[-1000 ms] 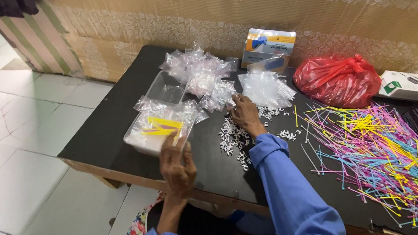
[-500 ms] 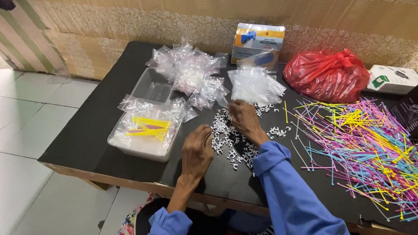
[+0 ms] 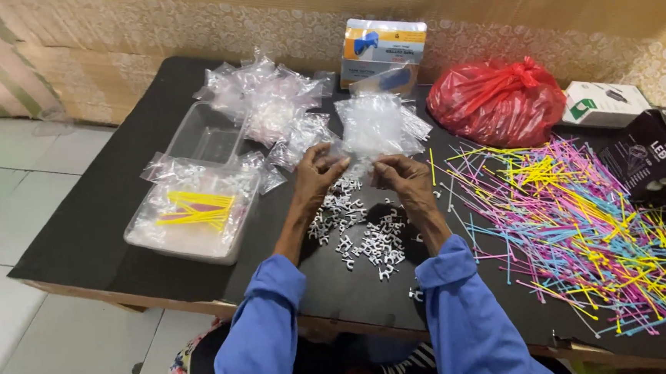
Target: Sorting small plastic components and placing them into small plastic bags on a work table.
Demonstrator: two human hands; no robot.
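Clear plastic bag [image 3: 362,160], small, is being pinched at its mouth between my left hand [image 3: 318,171] and right hand [image 3: 403,181], above white clips [image 3: 362,227] on the black table [image 3: 96,224]; I am judging that spreading the opening wide eases filling.

1. Even, soft daylight fills the scene, with the pale floor tiles [image 3: 48,197] left of the bench [image 3: 104,216] brightest.
2. Glare glints on the red plastic bag [image 3: 497,104] and the clear bags [image 3: 266,99].
3. Shadows on the bench are faint.
4. Focus is sharp, with slight wide-angle bending at the edges.
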